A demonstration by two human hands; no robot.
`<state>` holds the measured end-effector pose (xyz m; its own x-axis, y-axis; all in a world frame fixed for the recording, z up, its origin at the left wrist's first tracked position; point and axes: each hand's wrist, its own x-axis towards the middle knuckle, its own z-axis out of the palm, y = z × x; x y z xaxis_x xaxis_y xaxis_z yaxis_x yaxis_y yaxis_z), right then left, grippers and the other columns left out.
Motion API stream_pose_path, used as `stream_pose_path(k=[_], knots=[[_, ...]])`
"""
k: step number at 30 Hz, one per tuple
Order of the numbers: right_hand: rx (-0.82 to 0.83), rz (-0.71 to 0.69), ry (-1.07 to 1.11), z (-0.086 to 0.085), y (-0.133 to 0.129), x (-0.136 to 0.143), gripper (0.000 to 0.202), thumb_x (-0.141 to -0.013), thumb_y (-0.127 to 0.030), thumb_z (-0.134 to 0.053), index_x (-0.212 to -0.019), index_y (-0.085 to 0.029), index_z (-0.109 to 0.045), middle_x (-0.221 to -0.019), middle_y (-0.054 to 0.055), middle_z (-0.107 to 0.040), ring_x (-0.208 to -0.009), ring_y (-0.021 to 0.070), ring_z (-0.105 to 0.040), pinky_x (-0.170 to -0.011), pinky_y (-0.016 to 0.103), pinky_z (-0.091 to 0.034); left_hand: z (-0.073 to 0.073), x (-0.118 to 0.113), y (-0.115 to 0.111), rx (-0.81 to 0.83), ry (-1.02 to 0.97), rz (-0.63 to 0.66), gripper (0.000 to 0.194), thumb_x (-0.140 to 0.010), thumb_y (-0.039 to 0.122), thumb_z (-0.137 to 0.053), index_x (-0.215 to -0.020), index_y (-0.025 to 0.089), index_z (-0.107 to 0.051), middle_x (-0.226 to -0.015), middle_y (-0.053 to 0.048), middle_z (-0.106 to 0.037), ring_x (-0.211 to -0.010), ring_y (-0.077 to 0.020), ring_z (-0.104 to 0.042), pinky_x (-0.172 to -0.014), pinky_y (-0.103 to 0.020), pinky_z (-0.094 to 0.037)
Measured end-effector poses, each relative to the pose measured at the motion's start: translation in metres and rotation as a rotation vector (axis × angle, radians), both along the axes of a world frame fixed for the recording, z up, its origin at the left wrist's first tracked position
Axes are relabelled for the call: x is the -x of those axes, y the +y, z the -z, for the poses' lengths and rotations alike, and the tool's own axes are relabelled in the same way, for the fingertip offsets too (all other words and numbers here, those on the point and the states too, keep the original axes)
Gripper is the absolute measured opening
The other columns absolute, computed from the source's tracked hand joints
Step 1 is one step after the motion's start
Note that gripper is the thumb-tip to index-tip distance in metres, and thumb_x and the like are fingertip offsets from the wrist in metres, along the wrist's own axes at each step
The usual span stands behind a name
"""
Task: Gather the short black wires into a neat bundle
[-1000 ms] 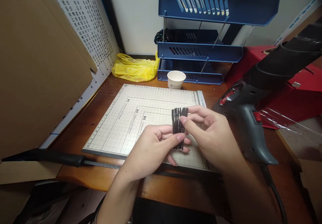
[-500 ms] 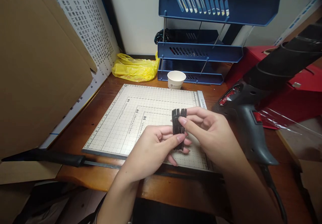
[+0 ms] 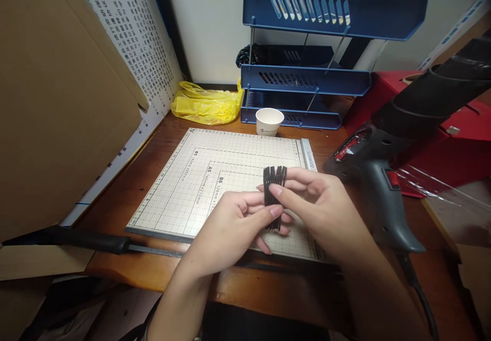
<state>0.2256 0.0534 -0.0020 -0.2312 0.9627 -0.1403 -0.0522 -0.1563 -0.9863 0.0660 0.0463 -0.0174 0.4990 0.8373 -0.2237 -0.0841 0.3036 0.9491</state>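
A bundle of thin black strips, its exact kind unclear, stands roughly upright between my hands, the top ends slightly fanned. My left hand pinches its lower part, thumb in front and fingers behind. Higher up, my right hand is closed on the same bundle, with the thumb laid across the front of the strips. Both hands are above the paper trimmer's cream gridded board. The trimmer's black handle extends to the left along the front edge.
A white paper cup stands behind the board, by a blue tiered tray. A crumpled yellow plastic bag lies to the left of it. To the right are a dark heat gun and a red box. Cardboard walls the left side.
The right thumb has slid slightly down and left across the strips. The strips' top ends have shifted a little, closing the gap between them. The left hand keeps its pinch.
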Motion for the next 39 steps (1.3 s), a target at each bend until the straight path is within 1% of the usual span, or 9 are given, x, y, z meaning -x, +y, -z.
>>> stream_pose_path(k=[3,7,13,17,24,28,31,36,39], knots=[[0.022,-0.010,-0.024,-0.0014,0.0006,0.0017,0.014,-0.081,-0.026,-0.074,-0.087,-0.015,-0.069,-0.069,0.000,-0.065,-0.048,0.0063,-0.051,-0.041,0.015,-0.046,-0.0003,-0.0001,0.0005,-0.007,0.009,0.006,0.025,-0.089,0.031,-0.067,-0.106,0.014,-0.075,-0.086,-0.006,-0.071,-0.055,-0.0060,-0.058,-0.051,-0.013,-0.051],[0.012,-0.004,-0.023,-0.0014,0.0011,0.0019,0.017,-0.083,-0.031,-0.073,-0.086,-0.015,-0.069,-0.069,0.000,-0.066,-0.046,0.0062,-0.052,-0.041,0.015,-0.045,-0.0009,0.0003,0.0009,-0.021,0.016,0.026,0.023,-0.091,0.030,-0.065,-0.103,0.013,-0.075,-0.085,-0.006,-0.071,-0.055,-0.0064,-0.059,-0.051,-0.013,-0.051],[0.022,0.001,-0.059,-0.0026,-0.0014,0.0019,0.024,-0.080,-0.034,-0.075,-0.091,-0.014,-0.069,-0.080,0.005,-0.072,-0.045,0.0081,-0.055,-0.041,0.019,-0.046,-0.0025,0.0023,0.0005,-0.019,0.021,0.040,0.024,-0.094,0.029,-0.059,-0.095,0.010,-0.075,-0.081,-0.006,-0.069,-0.053,-0.0057,-0.058,-0.050,-0.012,-0.048],[0.011,0.022,-0.065,-0.0020,-0.0015,0.0027,0.023,-0.078,-0.033,-0.077,-0.087,-0.014,-0.068,-0.075,0.005,-0.071,-0.042,0.0090,-0.055,-0.038,0.019,-0.044,-0.0023,0.0027,0.0004,-0.022,0.033,0.057,0.024,-0.094,0.028,-0.059,-0.094,0.011,-0.075,-0.083,-0.006,-0.069,-0.055,-0.0059,-0.058,-0.051,-0.013,-0.049],[0.063,0.054,-0.023,-0.0017,0.0000,0.0039,0.027,-0.071,-0.031,-0.083,-0.085,-0.014,-0.068,-0.070,0.004,-0.070,-0.042,0.0092,-0.054,-0.037,0.019,-0.045,-0.0043,0.0015,0.0014,-0.020,0.052,0.061,0.026,-0.095,0.031,-0.058,-0.099,0.012,-0.075,-0.083,-0.006,-0.070,-0.055,-0.0060,-0.057,-0.051,-0.013,-0.048],[0.065,0.050,-0.025,-0.0007,-0.0002,0.0047,0.026,-0.074,-0.033,-0.080,-0.085,-0.014,-0.067,-0.071,0.004,-0.069,-0.042,0.0094,-0.054,-0.037,0.019,-0.045,-0.0051,0.0014,0.0003,-0.008,0.039,0.051,0.026,-0.092,0.034,-0.063,-0.098,0.011,-0.074,-0.081,-0.006,-0.070,-0.053,-0.0059,-0.057,-0.050,-0.013,-0.048],[0.049,0.030,-0.021,-0.0013,-0.0004,0.0036,0.024,-0.075,-0.032,-0.079,-0.086,-0.014,-0.066,-0.070,0.002,-0.067,-0.042,0.0084,-0.053,-0.037,0.019,-0.043,-0.0039,0.0018,-0.0003,-0.005,0.018,0.043,0.028,-0.091,0.035,-0.065,-0.100,0.010,-0.074,-0.082,-0.006,-0.069,-0.057,-0.0072,-0.058,-0.053,-0.014,-0.050],[0.013,-0.110,-0.009,-0.0037,0.0003,-0.0022,0.017,-0.090,-0.031,-0.063,-0.086,-0.015,-0.064,-0.055,-0.003,-0.053,-0.046,0.0090,-0.053,-0.045,0.020,-0.042,-0.0014,0.0030,0.0015,0.035,-0.049,0.015,0.030,-0.092,0.036,-0.063,-0.104,0.009,-0.071,-0.091,-0.010,-0.070,-0.074,-0.0128,-0.065,-0.056,-0.015,-0.053],[0.016,-0.116,-0.014,-0.0043,0.0008,-0.0034,0.016,-0.092,-0.029,-0.059,-0.091,-0.014,-0.065,-0.053,-0.004,-0.051,-0.046,0.0100,-0.053,-0.046,0.021,-0.042,-0.0014,0.0035,0.0024,0.049,-0.063,0.013,0.031,-0.091,0.036,-0.064,-0.102,0.008,-0.071,-0.090,-0.010,-0.070,-0.075,-0.0137,-0.066,-0.055,-0.016,-0.054]])
